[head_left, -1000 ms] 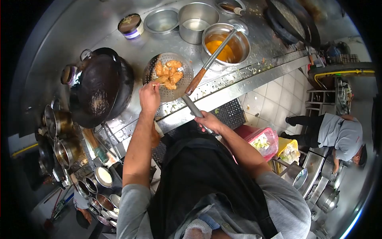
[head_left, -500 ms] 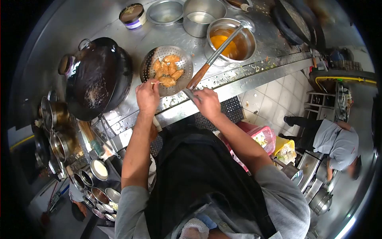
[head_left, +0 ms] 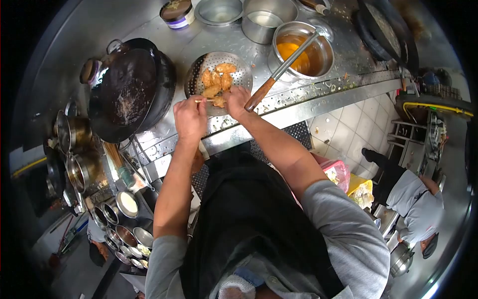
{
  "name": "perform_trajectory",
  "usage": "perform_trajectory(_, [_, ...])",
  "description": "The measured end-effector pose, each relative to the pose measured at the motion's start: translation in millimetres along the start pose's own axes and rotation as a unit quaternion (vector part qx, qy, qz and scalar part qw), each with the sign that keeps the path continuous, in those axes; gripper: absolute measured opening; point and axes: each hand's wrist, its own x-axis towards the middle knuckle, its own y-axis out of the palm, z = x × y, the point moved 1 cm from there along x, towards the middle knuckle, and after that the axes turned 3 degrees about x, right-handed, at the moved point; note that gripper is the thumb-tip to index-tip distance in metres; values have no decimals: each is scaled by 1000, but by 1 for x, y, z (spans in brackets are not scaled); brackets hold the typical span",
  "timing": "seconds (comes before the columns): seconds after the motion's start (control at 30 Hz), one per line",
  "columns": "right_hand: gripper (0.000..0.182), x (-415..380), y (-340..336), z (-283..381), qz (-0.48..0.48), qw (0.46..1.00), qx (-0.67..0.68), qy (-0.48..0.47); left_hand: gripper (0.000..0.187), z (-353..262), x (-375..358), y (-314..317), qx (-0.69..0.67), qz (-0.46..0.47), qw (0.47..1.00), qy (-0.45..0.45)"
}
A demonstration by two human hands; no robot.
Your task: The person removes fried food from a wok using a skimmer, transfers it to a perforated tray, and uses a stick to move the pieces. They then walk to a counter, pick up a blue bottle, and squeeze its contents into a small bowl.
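Having left the handle of the strainer (head_left: 243,70), the right hand (head_left: 238,101) is now over its near rim, beside the left hand (head_left: 190,118). The left fingers are closed on a thin stick (head_left: 205,101) that points toward a fried piece (head_left: 219,101) at the right fingertips; whether those clamp it, one cannot tell. More golden-brown pieces (head_left: 211,90) lie together in the strainer, just beyond both hands. The strainer sits on the metal counter (head_left: 184,45), between a dark wok (head_left: 132,89) and a pot (head_left: 284,72) of orange liquid. Across that pot leans a ladle (head_left: 294,57), its wooden grip near the right wrist.
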Motion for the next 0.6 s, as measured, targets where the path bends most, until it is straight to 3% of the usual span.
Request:
perform_trajectory(0.27, [20,-2,-1,-4,17,999,26,27,8,2,5,21,-30,16,999,35])
perform_trajectory(0.53, [20,3,2,-7,26,998,-11,58,7,12,9,50,-45,65,997,15])
perform_trajectory(0.6, [20,4,0,-7,38,997,-19,58,8,7,13,38,-58,36,997,19])
